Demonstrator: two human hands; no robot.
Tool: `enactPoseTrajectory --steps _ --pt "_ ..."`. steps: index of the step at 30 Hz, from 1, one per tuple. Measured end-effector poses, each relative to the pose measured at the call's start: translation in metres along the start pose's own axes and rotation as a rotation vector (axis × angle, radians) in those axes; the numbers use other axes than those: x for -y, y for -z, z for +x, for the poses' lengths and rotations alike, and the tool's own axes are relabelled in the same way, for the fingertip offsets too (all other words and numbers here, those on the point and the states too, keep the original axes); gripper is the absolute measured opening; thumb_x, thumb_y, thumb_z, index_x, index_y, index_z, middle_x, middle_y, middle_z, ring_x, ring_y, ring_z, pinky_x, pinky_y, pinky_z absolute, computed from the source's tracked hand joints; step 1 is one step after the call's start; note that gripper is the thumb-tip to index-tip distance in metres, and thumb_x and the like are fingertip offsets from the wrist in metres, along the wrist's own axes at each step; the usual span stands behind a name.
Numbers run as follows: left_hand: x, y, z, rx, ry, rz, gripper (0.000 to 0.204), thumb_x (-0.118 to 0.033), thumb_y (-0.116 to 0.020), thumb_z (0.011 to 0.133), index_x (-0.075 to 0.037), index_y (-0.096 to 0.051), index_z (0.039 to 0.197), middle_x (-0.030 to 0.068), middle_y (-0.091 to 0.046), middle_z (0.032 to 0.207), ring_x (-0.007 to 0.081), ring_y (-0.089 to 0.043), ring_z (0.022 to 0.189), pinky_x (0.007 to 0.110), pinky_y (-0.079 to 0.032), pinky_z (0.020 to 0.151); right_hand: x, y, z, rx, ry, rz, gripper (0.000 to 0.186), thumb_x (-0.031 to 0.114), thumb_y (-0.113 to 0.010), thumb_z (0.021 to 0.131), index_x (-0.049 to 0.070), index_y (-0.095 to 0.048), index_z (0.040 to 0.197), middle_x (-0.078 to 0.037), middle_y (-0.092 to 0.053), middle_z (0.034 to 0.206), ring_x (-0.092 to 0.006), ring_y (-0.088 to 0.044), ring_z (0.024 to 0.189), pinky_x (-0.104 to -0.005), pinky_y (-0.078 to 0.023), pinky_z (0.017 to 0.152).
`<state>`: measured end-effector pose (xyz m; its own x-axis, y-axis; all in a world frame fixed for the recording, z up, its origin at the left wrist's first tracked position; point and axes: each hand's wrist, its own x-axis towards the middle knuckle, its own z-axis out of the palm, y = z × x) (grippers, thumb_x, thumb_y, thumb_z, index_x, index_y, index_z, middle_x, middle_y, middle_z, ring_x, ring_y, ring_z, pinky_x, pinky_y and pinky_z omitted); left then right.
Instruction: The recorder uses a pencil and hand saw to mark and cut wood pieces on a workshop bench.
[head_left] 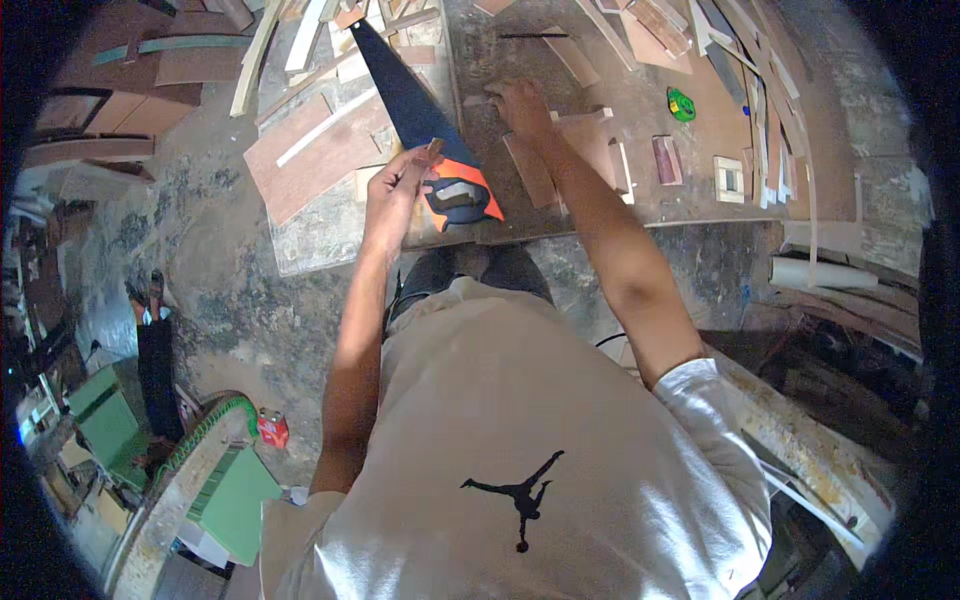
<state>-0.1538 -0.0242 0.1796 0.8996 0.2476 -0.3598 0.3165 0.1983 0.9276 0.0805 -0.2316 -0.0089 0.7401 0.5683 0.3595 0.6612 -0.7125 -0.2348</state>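
My left hand (388, 200) is closed on a small piece of wood (434, 150), pinched between thumb and fingers just above the saw's grip. The handsaw (405, 95) lies on the workbench, its dark blade pointing away to the far left and its orange and black handle near the front edge. My right hand (522, 110) reaches out over the brown bench top, its fingers apart and low at the surface, with no held thing visible. Thin wooden boards (530, 170) lie beside and under my right forearm.
A green tape measure (681, 104), a reddish wooden block (667, 160) and a small wooden frame (729, 180) rest on the right side. Wood strips (770, 130) pile along the right edge. Flat board offcuts (310, 160) cover the left part. Another person's leg (157, 370) shows at left.
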Motion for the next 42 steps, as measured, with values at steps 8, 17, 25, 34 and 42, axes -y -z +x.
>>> enactPoseTrajectory --steps 8,17,25,34,42 --pt "0.031 0.009 0.032 0.180 -0.161 0.205 0.031 -0.021 -0.064 0.104 0.000 -0.069 0.125 0.0084 -0.076 0.109 0.0126 -0.068 0.099 0.028 -0.053 0.088 0.053 0.061 0.059 0.608 -0.262 0.075 0.032 0.029 -0.073 0.091 0.013 -0.067 0.118 -0.007 -0.075 0.100 -0.0277 -0.069 0.103 -0.0559 -0.043 0.099" --pt "0.078 -0.047 0.112 0.131 -0.745 0.829 0.020 -0.026 -0.065 0.096 -0.014 -0.074 0.111 0.0110 -0.074 0.108 0.0362 -0.068 0.100 0.051 -0.051 0.088 0.110 0.112 -0.035 -0.151 -0.575 0.450 0.014 0.014 -0.070 0.091 0.003 -0.069 0.100 -0.022 -0.071 0.095 -0.0416 -0.068 0.096 -0.0472 -0.054 0.085" --pt "0.095 -0.045 0.194 0.091 -0.902 0.877 0.019 -0.024 -0.065 0.095 -0.015 -0.074 0.110 0.0106 -0.067 0.114 0.0368 -0.063 0.107 0.051 -0.046 0.096 0.140 0.097 -0.069 -0.264 -0.805 0.330 0.011 0.005 -0.069 0.089 -0.001 -0.070 0.097 -0.022 -0.072 0.091 -0.0374 -0.071 0.080 -0.0430 -0.056 0.072" --pt "0.094 -0.038 0.222 0.167 -0.824 0.940 0.018 -0.021 -0.067 0.093 -0.015 -0.075 0.108 0.0077 -0.067 0.116 0.0348 -0.058 0.116 0.050 -0.044 0.100 0.119 0.051 -0.013 -0.306 -0.522 0.349 0.028 0.004 -0.062 0.091 -0.002 -0.067 0.118 -0.029 -0.067 0.106 -0.0498 -0.065 0.098 -0.0540 -0.055 0.086" --pt "0.088 -0.034 0.231 0.286 -0.784 0.917 0.017 -0.018 -0.066 0.090 -0.014 -0.075 0.104 0.0080 -0.067 0.119 0.0347 -0.057 0.117 0.052 -0.046 0.100 0.119 0.045 -0.009 -0.259 -0.511 0.244 0.027 0.006 -0.062 0.091 0.001 -0.069 0.117 -0.027 -0.064 0.108 -0.0473 -0.067 0.093 -0.0547 -0.057 0.077"
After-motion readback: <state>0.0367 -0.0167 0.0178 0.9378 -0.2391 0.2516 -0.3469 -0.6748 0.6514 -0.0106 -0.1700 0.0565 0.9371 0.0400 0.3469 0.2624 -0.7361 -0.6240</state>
